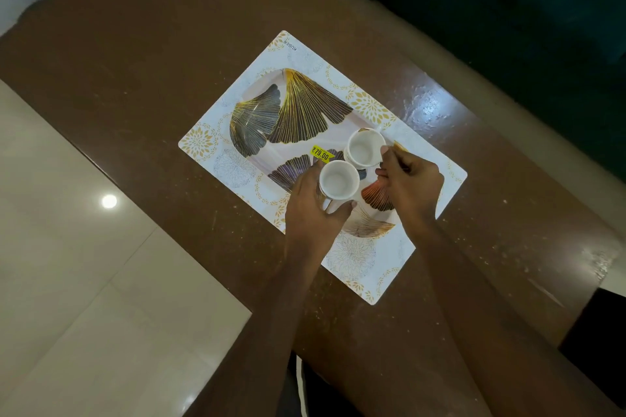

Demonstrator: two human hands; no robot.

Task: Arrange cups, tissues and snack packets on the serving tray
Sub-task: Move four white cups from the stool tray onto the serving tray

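Observation:
A serving tray (291,105) printed with dark and gold ginkgo leaves lies on a white placemat (359,264). Two empty white cups stand upright on the tray's near right part. My left hand (311,206) wraps around the nearer cup (338,179). My right hand (410,186) pinches the handle side of the farther cup (364,149). A yellow price sticker (321,153) sits on the tray just left of the cups. No tissues or snack packets are in view.
The placemat rests on a glossy brown table (152,78) that runs diagonally across the view. A pale tiled floor (67,281) lies to the left, dark upholstery (508,10) beyond the table's far edge.

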